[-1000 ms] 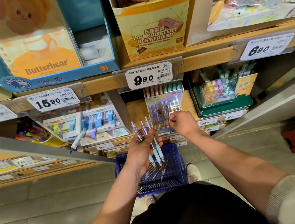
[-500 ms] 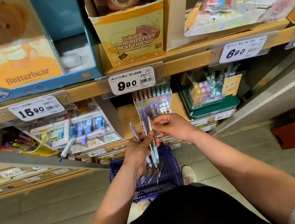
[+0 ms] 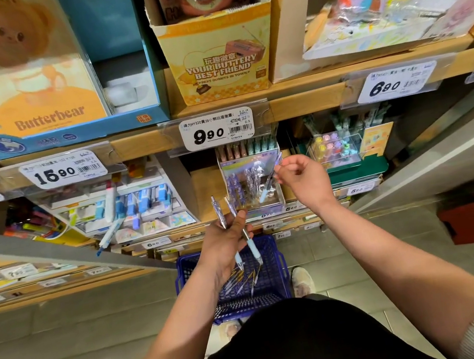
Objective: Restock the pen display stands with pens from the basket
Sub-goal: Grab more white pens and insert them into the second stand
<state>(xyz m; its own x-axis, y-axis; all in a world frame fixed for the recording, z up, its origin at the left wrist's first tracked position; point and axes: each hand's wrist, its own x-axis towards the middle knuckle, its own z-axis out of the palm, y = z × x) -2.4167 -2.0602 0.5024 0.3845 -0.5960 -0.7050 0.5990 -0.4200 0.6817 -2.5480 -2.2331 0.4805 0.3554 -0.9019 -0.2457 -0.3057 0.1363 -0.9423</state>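
My left hand point(image 3: 224, 244) grips two clear pens with pale blue grips point(image 3: 239, 230), fanned upward, above the blue basket point(image 3: 276, 270) on the floor. Several more pens point(image 3: 243, 281) lie in the basket. My right hand point(image 3: 305, 180) pinches a single pen point(image 3: 269, 181) by its upper end and holds it slanted in front of the purple pen display stand point(image 3: 250, 183) on the lower shelf. That stand has rows of purple pens standing in it.
A wooden shelf edge point(image 3: 304, 99) with price tags runs above the stand. A white marker display point(image 3: 127, 207) stands to the left, a green tray with a clear box point(image 3: 342, 158) to the right. A grey shelf rail point(image 3: 53, 250) juts out lower left.
My right hand has taken one pen out of the left hand's bundle and lifted it right, up to the purple stand. The left hand now holds two pens, not three.
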